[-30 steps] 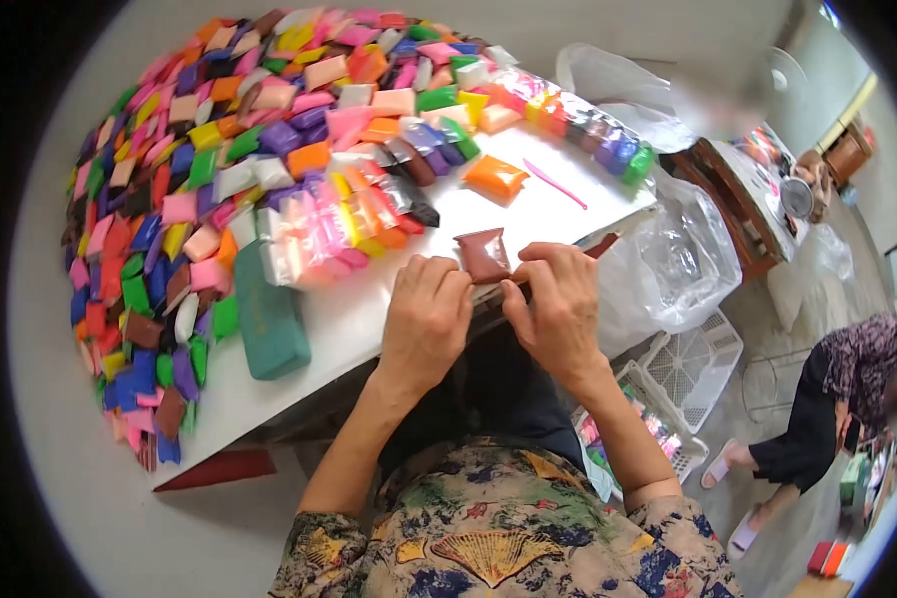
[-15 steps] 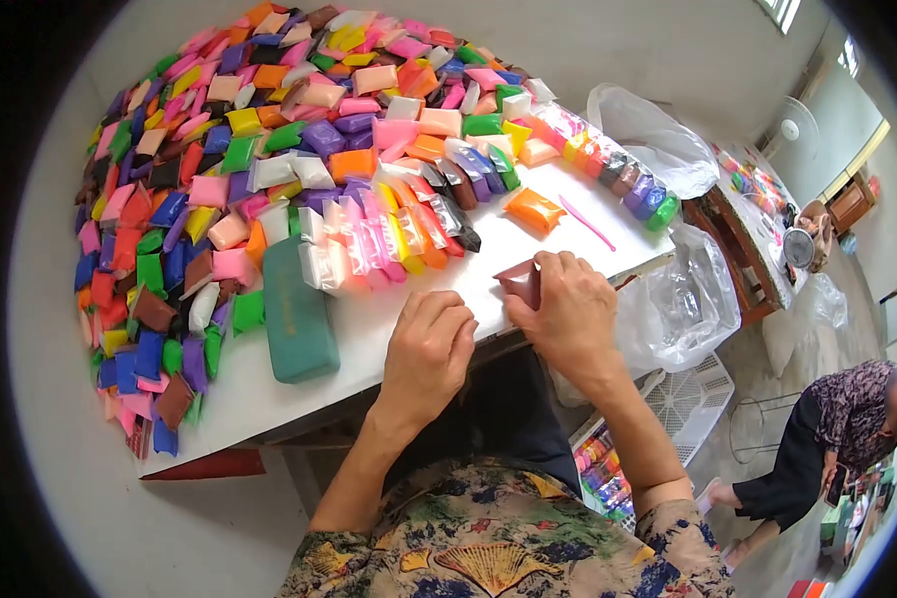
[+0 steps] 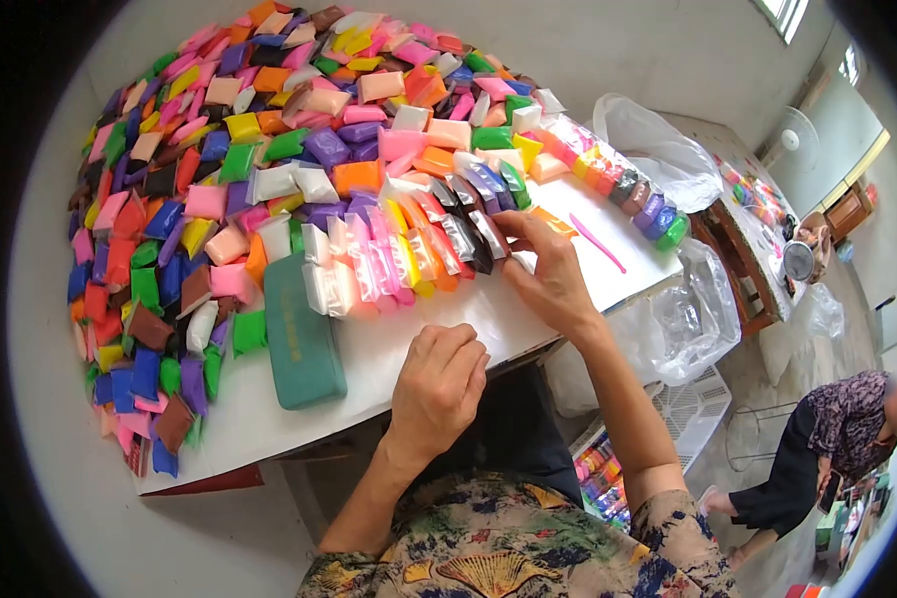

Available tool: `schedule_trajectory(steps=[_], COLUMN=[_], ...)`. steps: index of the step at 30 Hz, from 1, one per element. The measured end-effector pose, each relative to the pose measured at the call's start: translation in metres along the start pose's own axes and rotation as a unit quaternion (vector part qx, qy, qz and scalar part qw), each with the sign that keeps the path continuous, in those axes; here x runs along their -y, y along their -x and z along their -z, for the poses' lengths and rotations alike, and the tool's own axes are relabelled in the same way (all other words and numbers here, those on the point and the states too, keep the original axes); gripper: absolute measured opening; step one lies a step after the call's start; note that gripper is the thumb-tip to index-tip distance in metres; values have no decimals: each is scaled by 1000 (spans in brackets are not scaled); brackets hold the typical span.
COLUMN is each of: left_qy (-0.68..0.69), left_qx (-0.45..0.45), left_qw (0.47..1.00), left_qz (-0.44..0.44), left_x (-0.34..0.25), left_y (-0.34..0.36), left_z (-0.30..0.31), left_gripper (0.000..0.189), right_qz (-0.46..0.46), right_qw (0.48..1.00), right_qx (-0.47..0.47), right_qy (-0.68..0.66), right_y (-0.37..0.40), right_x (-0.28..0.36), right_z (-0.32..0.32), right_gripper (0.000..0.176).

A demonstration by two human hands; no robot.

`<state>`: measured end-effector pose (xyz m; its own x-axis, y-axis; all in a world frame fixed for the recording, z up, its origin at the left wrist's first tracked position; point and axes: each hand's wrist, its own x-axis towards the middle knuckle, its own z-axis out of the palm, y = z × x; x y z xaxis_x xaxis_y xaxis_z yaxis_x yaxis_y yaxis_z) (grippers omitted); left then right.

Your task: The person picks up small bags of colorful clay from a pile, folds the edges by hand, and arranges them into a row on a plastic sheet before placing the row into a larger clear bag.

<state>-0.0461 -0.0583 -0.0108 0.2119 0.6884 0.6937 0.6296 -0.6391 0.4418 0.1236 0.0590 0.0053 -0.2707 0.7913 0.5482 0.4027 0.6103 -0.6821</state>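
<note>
My right hand [image 3: 548, 274] reaches to the right end of a leaning row of small clay packets [image 3: 389, 259] on the white table [image 3: 409, 339]. Its fingertips pinch a dark brown packet [image 3: 492, 235] set against the last packet of that row. My left hand [image 3: 439, 384] rests on the table's near edge with its fingers curled and nothing in it. An orange packet [image 3: 553, 221] lies just behind my right hand, partly hidden.
A large heap of coloured packets [image 3: 219, 149] covers the table's left and far side. A green case [image 3: 302, 334] lies near the left. A pink stick [image 3: 598, 242], a wrapped strip of colours [image 3: 623, 184] and plastic bags [image 3: 688, 309] are right. Another person [image 3: 827, 448] crouches far right.
My right hand carried the brown packet from in front of me up to the end of the row. My left hand let go of it and stayed at the table edge.
</note>
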Motion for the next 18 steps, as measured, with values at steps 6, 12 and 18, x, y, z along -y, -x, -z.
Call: schedule_trajectory(steps=[6,12,18], left_qy=[-2,0,4], left_qx=[16,18,37], left_qw=[1000,1000,999], left_qz=[0,-1,-13], left_x=[2,2,-4], left_y=[2,3,2], left_z=[-2,-2,11], left_gripper=[13,14,17], right_qz=[-2,26,79], right_qw=[1000,998,986], right_qx=[-22,-40,-79], right_qy=[3,34,122], right_y=[7,3,8], right_x=[-1,-1,5], right_z=[1,-9,-18], right_gripper=[35,30,28])
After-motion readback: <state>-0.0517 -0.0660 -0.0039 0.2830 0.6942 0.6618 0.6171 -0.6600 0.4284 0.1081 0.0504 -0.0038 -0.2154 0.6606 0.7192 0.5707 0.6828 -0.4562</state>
